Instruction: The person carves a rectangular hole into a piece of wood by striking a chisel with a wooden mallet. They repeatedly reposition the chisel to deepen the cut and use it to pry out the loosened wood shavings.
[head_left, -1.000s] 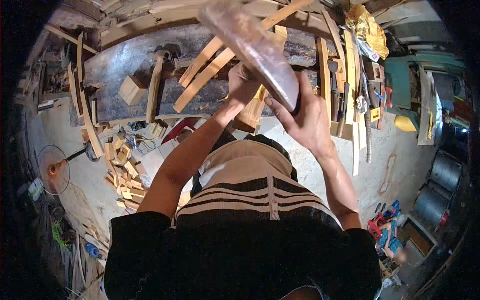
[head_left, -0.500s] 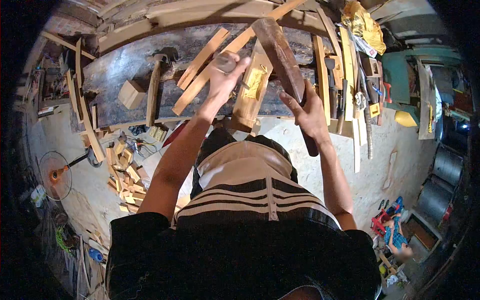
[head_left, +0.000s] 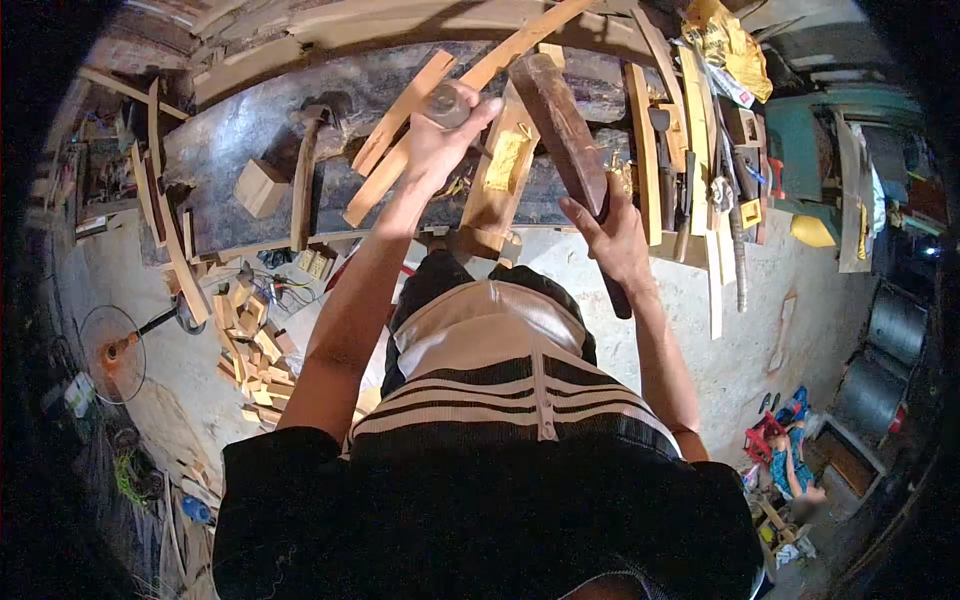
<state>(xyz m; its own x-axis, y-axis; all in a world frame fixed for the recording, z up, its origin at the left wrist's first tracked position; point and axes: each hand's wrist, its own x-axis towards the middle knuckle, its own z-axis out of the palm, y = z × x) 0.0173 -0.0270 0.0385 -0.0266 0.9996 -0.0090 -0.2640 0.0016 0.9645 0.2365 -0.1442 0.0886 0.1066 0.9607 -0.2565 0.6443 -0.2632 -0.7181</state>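
My left hand [head_left: 440, 145] is closed round a chisel [head_left: 446, 104], whose round handle end faces up at me. Its blade is mostly hidden below the hand. Just right of it lies a light wooden block [head_left: 490, 215] with a recess cut in its upper face and pale shavings in the cut. My right hand [head_left: 622, 245] grips the handle of a dark wooden mallet [head_left: 562, 120]. The mallet is held slanted above the bench, its thick end up and to the left, apart from the chisel.
On the dark workbench [head_left: 225, 130] lie a hammer [head_left: 306, 180], a wooden cube [head_left: 262, 188] and several wood strips [head_left: 405, 112]. More tools and strips [head_left: 690, 170] crowd the right end. Offcuts [head_left: 250, 340] and a fan [head_left: 112, 352] stand on the left floor. A person [head_left: 795, 460] is at lower right.
My left hand with the chisel has shifted slightly left and up. The mallet's thick end has moved a little down and to the right.
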